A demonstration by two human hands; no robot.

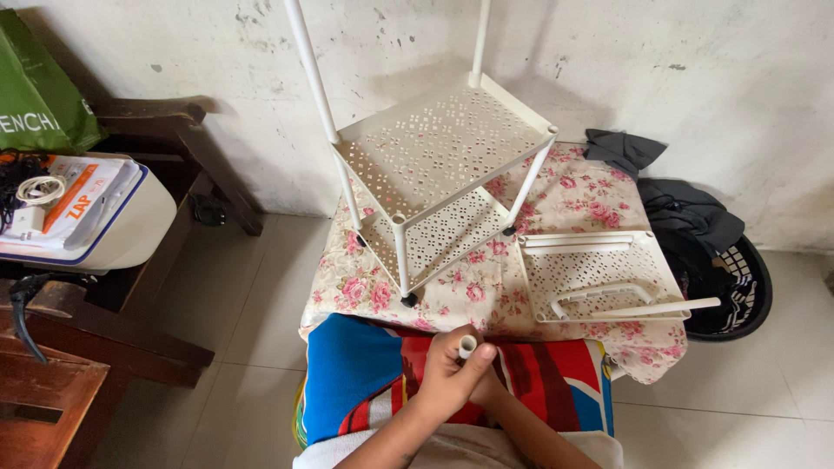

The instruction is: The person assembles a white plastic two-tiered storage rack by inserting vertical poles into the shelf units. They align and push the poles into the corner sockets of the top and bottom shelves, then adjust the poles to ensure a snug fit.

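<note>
Here both hands [460,369] clasp a white tube [467,346] near the table edge [365,323].

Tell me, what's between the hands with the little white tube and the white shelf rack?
In the head view, only the flowered cloth and a striped blue-and-red cloth lie between the hands holding the small white tube and the rack.

The left hand [447,369] and the right hand [488,382] meet over the lap, the left hand pinching a short white tube piece [467,346]. Ahead, a white perforated rack [439,156] stands on the floral-covered table [599,204], with a loose perforated shelf tray [599,274] just beside it holding white poles [643,308].
</note>
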